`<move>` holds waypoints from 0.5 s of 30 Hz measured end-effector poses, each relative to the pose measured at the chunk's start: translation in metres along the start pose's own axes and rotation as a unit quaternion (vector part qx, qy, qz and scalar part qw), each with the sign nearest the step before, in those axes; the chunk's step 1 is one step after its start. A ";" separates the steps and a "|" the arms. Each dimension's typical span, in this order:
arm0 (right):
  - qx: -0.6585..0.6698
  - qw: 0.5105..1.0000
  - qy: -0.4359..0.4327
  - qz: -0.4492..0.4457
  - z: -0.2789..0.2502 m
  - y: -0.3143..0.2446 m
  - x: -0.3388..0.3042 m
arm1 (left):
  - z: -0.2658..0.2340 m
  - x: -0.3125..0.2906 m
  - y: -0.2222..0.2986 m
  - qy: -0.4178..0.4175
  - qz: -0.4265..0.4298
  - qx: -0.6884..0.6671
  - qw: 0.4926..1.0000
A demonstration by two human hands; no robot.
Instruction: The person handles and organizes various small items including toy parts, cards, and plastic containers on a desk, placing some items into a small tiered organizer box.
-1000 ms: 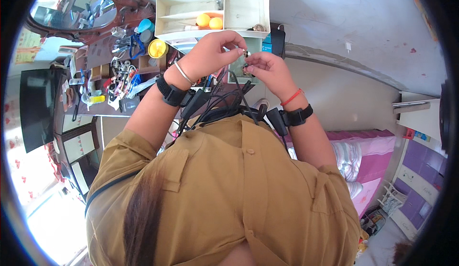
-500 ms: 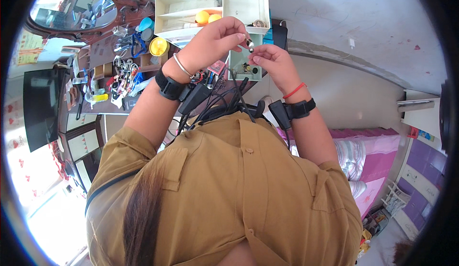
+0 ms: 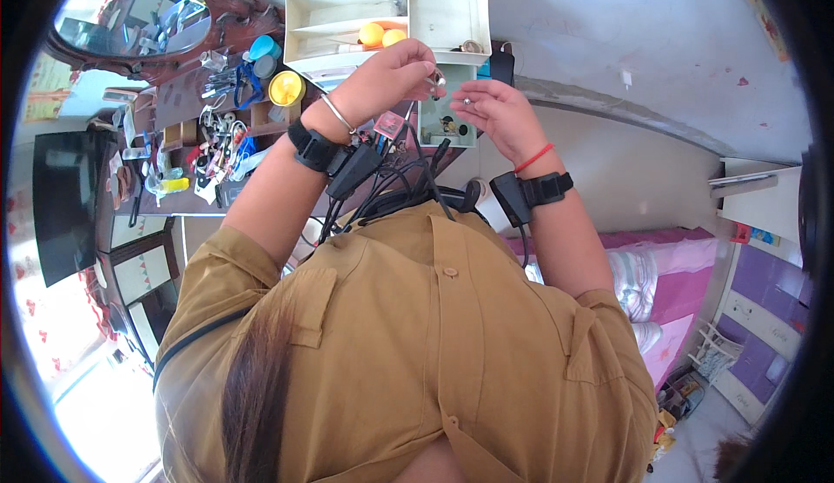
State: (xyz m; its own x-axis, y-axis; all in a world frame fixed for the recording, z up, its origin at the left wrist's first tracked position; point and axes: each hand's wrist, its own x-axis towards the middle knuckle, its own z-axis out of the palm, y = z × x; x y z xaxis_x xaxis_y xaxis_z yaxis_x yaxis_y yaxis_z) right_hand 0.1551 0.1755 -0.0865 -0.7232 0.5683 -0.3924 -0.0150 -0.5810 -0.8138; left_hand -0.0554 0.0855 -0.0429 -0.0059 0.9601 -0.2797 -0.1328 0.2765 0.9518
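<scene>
My left hand (image 3: 387, 82) is raised over an open pale green drawer (image 3: 469, 136), thumb and fingers pinched on a small piece of jewellery (image 3: 438, 78) with a pale pearl-like bead. A little to its right is my right hand (image 3: 504, 121), palm partly turned up, fingers loosely curled. A small shiny silvery bead (image 3: 467, 101) sits at its fingertips; what it belongs to is too small to tell. The two hands are apart. Small trinkets (image 3: 450, 125) lie in the drawer below them.
Beyond my hands stands a white compartment organizer (image 3: 347, 1) with yellow balls (image 3: 372, 34). To the left, the dark dressing table (image 3: 187, 92) holds a yellow tub (image 3: 287, 89), tangled cords, small items and a mirror (image 3: 130, 14). Black cables (image 3: 395, 175) hang near my waist. A pink bed (image 3: 673, 287) is at right.
My hands have moved apart, the left drawing slightly back to the left with the jewellery. My right hand has opened somewhat, and a silvery bead now shows at its fingers.
</scene>
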 end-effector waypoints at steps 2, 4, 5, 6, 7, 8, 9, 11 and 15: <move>-0.004 1.000 0.010 -0.002 0.003 0.000 0.001 | -0.004 -0.001 -0.012 0.004 -0.021 -0.050 0.999; -0.029 1.000 0.012 -0.002 0.004 0.000 0.002 | -0.007 -0.003 -0.020 -0.008 -0.095 -0.165 0.982; -0.033 0.999 0.013 -0.001 0.005 -0.002 0.003 | -0.008 -0.003 -0.025 -0.018 -0.115 -0.202 0.973; -0.035 0.999 0.007 -0.006 0.007 -0.003 0.003 | -0.010 -0.003 -0.030 -0.017 -0.113 -0.206 0.972; -0.037 0.999 0.002 -0.012 0.009 -0.004 0.004 | -0.012 -0.001 -0.034 -0.017 -0.160 -0.223 0.962; -0.041 0.999 0.003 -0.010 0.012 -0.007 0.004 | -0.014 0.002 -0.038 -0.017 -0.205 -0.239 0.949; -0.053 0.998 0.004 -0.017 0.017 -0.012 0.003 | -0.015 0.003 -0.041 -0.017 -0.211 -0.235 0.949; -0.067 0.997 0.005 -0.021 0.025 -0.017 0.002 | -0.013 0.004 -0.046 -0.023 -0.209 -0.242 0.947; -0.065 0.996 -0.002 -0.064 0.036 -0.023 0.000 | -0.009 0.004 -0.053 -0.063 -0.166 -0.223 0.959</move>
State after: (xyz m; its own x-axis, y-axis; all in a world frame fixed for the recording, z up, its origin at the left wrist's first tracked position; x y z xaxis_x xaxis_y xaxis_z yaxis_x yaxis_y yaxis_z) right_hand 0.1310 0.1678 -0.0524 -0.7240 0.6301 -0.2807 -0.0175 -0.4235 -0.9057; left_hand -0.0572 0.0741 -0.0959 0.2255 0.8272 -0.5147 -0.5165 0.5494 0.6567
